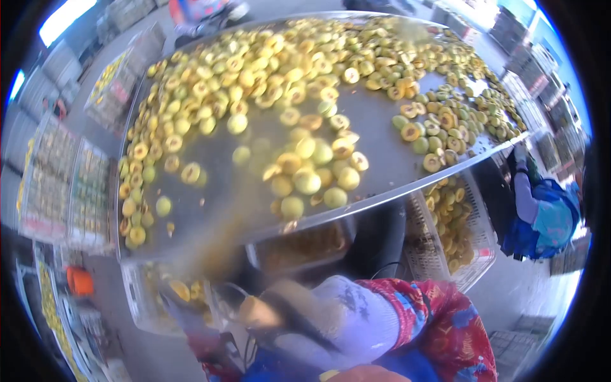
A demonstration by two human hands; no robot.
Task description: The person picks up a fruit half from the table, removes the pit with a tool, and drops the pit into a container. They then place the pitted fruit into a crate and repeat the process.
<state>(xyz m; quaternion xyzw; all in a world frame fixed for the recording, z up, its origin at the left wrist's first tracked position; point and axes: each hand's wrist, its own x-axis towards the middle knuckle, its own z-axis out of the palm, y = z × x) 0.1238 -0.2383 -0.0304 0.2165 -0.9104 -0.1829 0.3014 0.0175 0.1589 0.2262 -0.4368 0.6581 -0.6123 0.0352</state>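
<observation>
Halved yellow-green fruit (pixel 254 70), some with hollow brown centres, cover much of a metal table (pixel 210 159). A loose cluster of the fruit (pixel 309 172) sits near its front edge. My right hand (pixel 261 312), in front of the table at the end of a pale sleeve, is smeared by motion; its fingers and anything in them cannot be made out. My left hand (pixel 184 312) is a blurred shape at the lower left, over a crate (pixel 137 299). A yellow fruit half (pixel 180 291) shows beside it; whether it is held is unclear.
Below the table edge, a white slatted crate (pixel 474 261) holds fruit halves, and a shallow container (pixel 254 254) stands left of it. A person in blue (pixel 547 213) is at the right; another person (pixel 197 13) stands behind. Stacked crates (pixel 57 178) line the left.
</observation>
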